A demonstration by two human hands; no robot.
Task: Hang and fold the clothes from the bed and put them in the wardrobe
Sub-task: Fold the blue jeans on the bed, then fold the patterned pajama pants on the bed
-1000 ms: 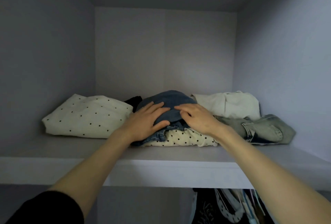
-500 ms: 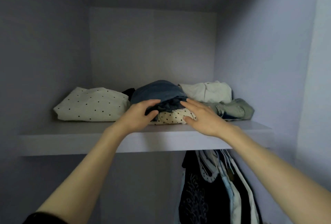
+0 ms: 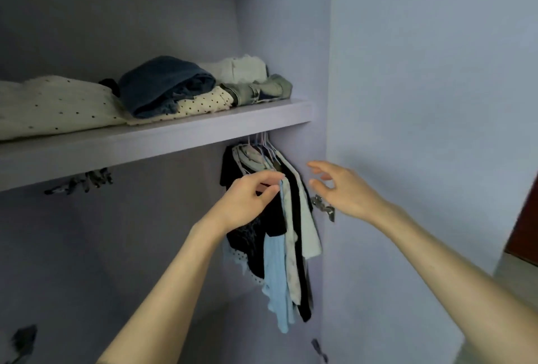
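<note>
Two bare forearms and hands (image 3: 343, 189), unsleeved.

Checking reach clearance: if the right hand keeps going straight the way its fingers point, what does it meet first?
Probably the hanging clothes. The right hand is open, fingers pointing left and slightly up toward the garments' outer edge, apart from them. The wardrobe side panel lies close beside that line; depth is unclear, so it could brush that first.

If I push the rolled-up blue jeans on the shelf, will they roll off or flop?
The blue jeans would probably slump rather than roll: they are a soft, loose bundle with a frayed end hanging out. They look fairly heavy, sitting on a dotted cloth near the shelf edge, so a hard push might drag both off.
</note>
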